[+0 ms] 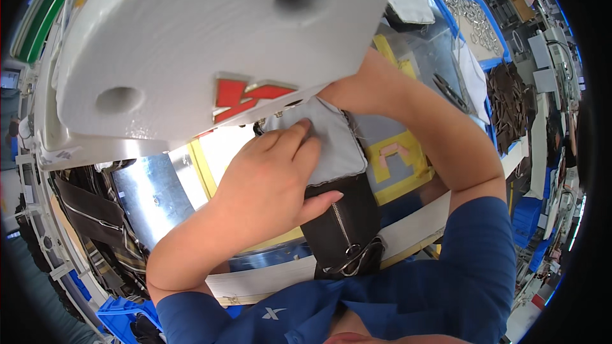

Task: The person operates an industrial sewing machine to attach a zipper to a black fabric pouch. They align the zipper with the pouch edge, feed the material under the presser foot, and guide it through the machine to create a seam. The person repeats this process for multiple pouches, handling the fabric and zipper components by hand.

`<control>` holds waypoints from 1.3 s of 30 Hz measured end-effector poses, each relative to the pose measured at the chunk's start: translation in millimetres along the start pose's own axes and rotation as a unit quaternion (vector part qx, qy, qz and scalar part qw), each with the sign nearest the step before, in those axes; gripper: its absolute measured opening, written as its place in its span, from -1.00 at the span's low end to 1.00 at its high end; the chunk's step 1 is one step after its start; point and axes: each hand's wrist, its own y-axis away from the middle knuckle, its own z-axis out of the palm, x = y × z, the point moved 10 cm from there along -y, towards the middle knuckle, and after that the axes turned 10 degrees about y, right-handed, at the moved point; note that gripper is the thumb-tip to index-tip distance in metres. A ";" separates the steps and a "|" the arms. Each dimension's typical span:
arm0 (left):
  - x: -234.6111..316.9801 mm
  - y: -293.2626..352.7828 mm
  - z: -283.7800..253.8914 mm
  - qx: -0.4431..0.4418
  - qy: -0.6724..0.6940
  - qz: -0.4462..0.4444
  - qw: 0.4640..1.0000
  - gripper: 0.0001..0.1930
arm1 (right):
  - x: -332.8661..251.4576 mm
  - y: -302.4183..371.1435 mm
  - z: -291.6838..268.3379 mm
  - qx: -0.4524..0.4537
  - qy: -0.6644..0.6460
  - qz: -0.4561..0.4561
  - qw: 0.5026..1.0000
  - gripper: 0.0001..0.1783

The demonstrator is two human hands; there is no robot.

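Note:
My left hand [274, 169] lies over a grey fabric piece [341, 150], its fingers stretched out and pressing on the cloth near the white sewing machine head [172, 44]. Its thumb points over a dark fabric panel [341, 223] with a metal zipper [343, 220], which joins the grey piece and hangs toward my body. At the grey piece's far edge is my right hand [347, 92]. The machine head hides its fingers, so whether they grip the cloth does not show. Also hidden behind the head is most of the needle area.
Yellow tape [408, 172] marks the table right of the work. A blue tray [488, 25] of small metal parts stands at far right, near black-handled snips [449, 89] and brown strips [510, 102]. Dark zippered fabric pieces [92, 216] are piled at left, above a blue bin [124, 315].

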 end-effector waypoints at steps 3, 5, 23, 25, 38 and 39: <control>-2.1 1.2 2.2 -0.013 0.001 -0.007 1.000 -0.24 | -5.5 -1.0 -4.0 0.013 0.002 -0.011 1.000 -0.67; -5.9 2.9 3.9 -0.042 -0.008 -0.030 0.999 -0.25 | -8.9 -2.3 -3.8 0.007 0.001 -0.003 1.000 -0.69; 0.2 15.0 21.5 -0.013 -0.134 -0.084 0.987 -0.26 | -29.2 2.6 -3.6 -0.046 0.013 0.015 0.999 -0.67; 1.1 15.8 23.7 0.002 -0.160 -0.086 0.983 -0.26 | -30.1 3.4 -5.2 -0.050 0.000 0.020 0.999 -0.68; 2.6 15.4 27.4 -0.030 -0.178 -0.078 0.981 -0.28 | -36.2 -5.5 -5.3 -0.046 0.011 0.038 0.998 -0.71; 2.7 15.5 27.8 -0.035 -0.178 -0.078 0.980 -0.28 | -35.7 -6.0 -4.6 -0.059 0.025 0.032 0.997 -0.70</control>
